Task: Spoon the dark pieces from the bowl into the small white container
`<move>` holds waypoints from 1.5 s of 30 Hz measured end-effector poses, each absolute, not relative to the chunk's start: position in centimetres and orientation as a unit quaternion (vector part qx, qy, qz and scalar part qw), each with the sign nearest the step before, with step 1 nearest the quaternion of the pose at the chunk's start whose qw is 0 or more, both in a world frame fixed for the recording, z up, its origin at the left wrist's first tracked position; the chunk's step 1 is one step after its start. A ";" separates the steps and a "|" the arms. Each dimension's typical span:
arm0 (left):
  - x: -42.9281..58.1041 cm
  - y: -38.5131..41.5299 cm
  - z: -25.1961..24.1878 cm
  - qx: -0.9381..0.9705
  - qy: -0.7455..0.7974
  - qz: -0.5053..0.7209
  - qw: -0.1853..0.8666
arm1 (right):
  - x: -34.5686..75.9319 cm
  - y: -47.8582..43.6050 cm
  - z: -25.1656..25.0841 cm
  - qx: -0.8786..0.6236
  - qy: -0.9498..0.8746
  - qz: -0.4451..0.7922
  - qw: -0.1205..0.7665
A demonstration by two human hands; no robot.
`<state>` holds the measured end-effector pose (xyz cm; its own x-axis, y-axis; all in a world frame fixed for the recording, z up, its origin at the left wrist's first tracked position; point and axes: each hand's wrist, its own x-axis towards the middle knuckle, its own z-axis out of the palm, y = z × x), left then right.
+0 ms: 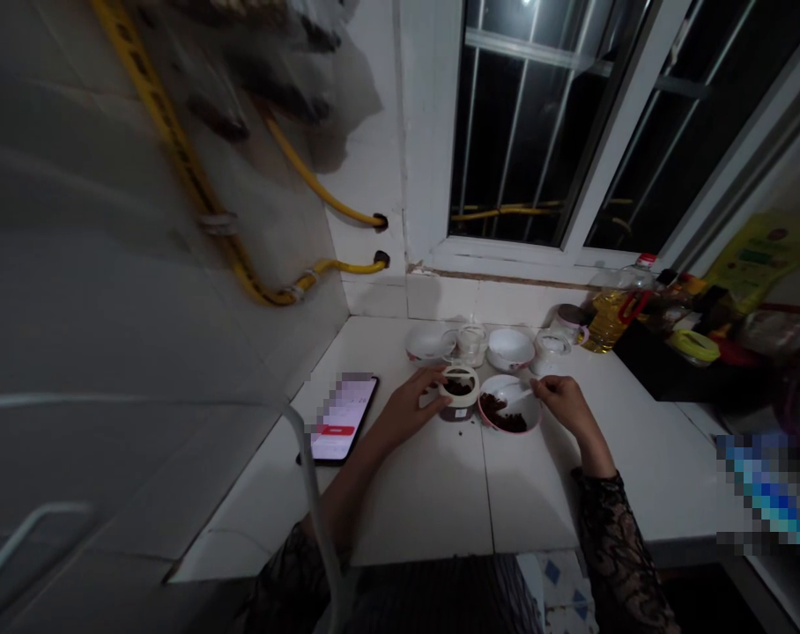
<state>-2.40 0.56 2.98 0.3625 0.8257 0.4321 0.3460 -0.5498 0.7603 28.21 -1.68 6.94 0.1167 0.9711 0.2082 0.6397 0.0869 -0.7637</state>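
My left hand (pixel 416 403) is closed around the side of a small round jar (pixel 458 412) with a pale rim, which holds dark crumbly stuff. Beside the jar, almost touching it, stands a white bowl (pixel 530 419) with a pink edge and dark reddish-brown grains inside. A pale spoon (pixel 514 389) reaches into this bowl, and my right hand (pixel 559 401) pinches the end of its handle. A few dark crumbs lie on the tiles in front of the jar.
Behind stand two more white bowls (pixel 511 350) and clear glass jars (pixel 471 342). A lit phone (pixel 344 418) lies on the white tiled counter (pixel 419 502) at left. Right, an oil bottle (pixel 604 319) stands by a dark box (pixel 664 365) of condiments. A pale metal bar (pixel 314 493) crosses the left foreground.
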 end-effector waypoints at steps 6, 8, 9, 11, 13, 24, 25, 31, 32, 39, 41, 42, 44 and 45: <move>-2.4 0.5 3.0 0.769 0.380 0.421 0.294 | 28.3 -1.8 7.2 -0.628 -0.590 0.264 0.434; -2.4 0.4 3.1 0.771 0.379 0.423 0.289 | 28.2 -1.8 7.3 -0.626 -0.578 0.281 0.442; -2.4 0.4 3.1 0.772 0.378 0.423 0.286 | 28.2 -1.8 7.4 -0.626 -0.570 0.292 0.445; -2.4 0.4 3.1 0.774 0.377 0.423 0.284 | 28.1 -1.8 7.5 -0.626 -0.556 0.314 0.447; -2.4 0.5 3.1 0.773 0.378 0.422 0.285 | 28.1 -1.8 7.6 -0.624 -0.546 0.331 0.451; -2.4 0.4 3.2 0.771 0.384 0.418 0.291 | 27.9 -1.8 7.5 -0.609 -0.536 0.357 0.463; -2.4 0.3 3.3 0.770 0.384 0.417 0.292 | 27.9 -1.8 7.5 -0.607 -0.537 0.358 0.463; -2.4 0.4 3.2 0.774 0.378 0.421 0.282 | 27.8 -1.7 7.1 -0.601 -0.551 0.355 0.456; -2.4 0.4 3.1 0.776 0.378 0.422 0.279 | 27.9 -1.6 7.0 -0.601 -0.552 0.355 0.457; -2.4 0.6 3.0 0.777 0.379 0.422 0.274 | 27.3 -1.4 7.4 -0.596 -0.541 0.364 0.469; -2.4 0.6 2.9 0.776 0.377 0.424 0.276 | 26.5 -1.4 7.7 -0.594 -0.537 0.353 0.484; -2.4 0.6 2.9 0.775 0.375 0.425 0.278 | 26.0 -1.4 7.8 -0.593 -0.538 0.337 0.495; -2.4 0.7 2.9 0.773 0.375 0.426 0.285 | 24.7 -1.6 7.8 -0.587 -0.554 0.274 0.522; -2.4 0.7 2.9 0.772 0.375 0.425 0.287 | 24.0 -1.7 7.7 -0.583 -0.568 0.229 0.534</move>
<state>-2.38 0.67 2.86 0.3562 0.8240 0.4407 0.3348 -0.5528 0.7631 23.95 -1.74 7.73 0.2492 0.9071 0.3393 0.4183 0.2152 -0.8824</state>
